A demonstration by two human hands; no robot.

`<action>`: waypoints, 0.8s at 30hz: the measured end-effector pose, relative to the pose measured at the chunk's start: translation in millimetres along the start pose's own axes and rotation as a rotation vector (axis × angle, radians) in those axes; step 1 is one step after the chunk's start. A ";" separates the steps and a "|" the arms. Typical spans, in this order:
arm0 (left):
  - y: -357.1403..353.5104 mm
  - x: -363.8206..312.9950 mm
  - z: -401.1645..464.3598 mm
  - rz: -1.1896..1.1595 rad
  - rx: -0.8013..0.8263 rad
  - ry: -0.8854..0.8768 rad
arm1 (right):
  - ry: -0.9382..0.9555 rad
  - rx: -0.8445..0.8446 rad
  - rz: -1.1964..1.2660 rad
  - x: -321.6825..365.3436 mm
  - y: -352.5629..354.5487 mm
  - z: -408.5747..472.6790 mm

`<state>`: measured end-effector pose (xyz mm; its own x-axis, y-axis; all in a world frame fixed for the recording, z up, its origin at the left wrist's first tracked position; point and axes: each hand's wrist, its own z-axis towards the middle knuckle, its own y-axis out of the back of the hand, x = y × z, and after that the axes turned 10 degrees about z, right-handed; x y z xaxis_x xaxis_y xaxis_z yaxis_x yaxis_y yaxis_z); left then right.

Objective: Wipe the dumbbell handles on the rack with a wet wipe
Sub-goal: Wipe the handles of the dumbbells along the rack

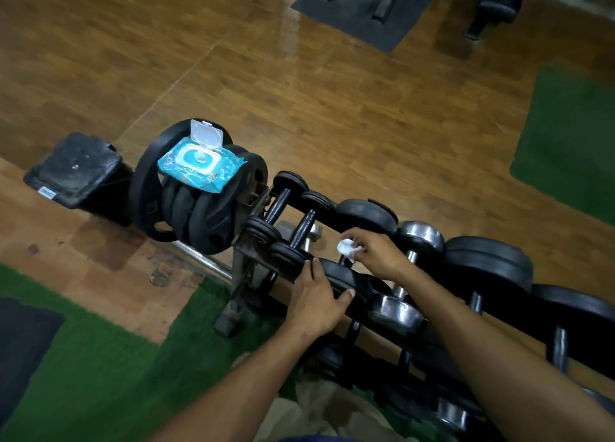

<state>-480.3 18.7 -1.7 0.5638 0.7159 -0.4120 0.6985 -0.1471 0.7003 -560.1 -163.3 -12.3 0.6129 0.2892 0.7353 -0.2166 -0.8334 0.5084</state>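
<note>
No legible text; print on blue wipes pack [199, 167] too blurred to read.

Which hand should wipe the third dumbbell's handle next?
Right. The right hand already pinches the crumpled wet wipe just above that handle, while the left hand rests on the black dumbbell head at the rack's near rail, seemingly steadying it.

A single wide-angle camera on the person's head looks steeply down and forward, close above the long black metal dumbbell rack [253, 251], taking in glossy brown wood-patterned floor [299, 92] beyond.
</note>
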 end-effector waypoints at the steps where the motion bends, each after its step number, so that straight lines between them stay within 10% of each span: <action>1: -6.1 -4.7 -0.3 0.024 -0.029 0.018 | 0.041 0.042 -0.036 -2.6 0.4 -0.4; 7: -24.9 -18.2 -0.7 0.127 -0.132 0.096 | 0.127 0.356 -0.456 -12.6 3.8 7.3; 14: -26.8 -15.9 13.5 0.206 -0.169 0.085 | 0.184 0.075 -0.755 -17.0 4.0 17.9; 19: -31.2 -8.1 14.7 0.199 -0.188 0.030 | 0.228 0.331 -0.541 -21.0 -2.7 14.5; 24: -29.2 -10.1 17.0 0.263 -0.161 0.024 | 0.220 0.012 -0.729 -27.2 -1.9 15.8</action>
<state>-498.9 4.2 -27.9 0.7043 0.6835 -0.1917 0.4502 -0.2212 0.8651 -564.3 -177.1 -40.4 0.4321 0.8545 0.2883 0.1943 -0.4004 0.8955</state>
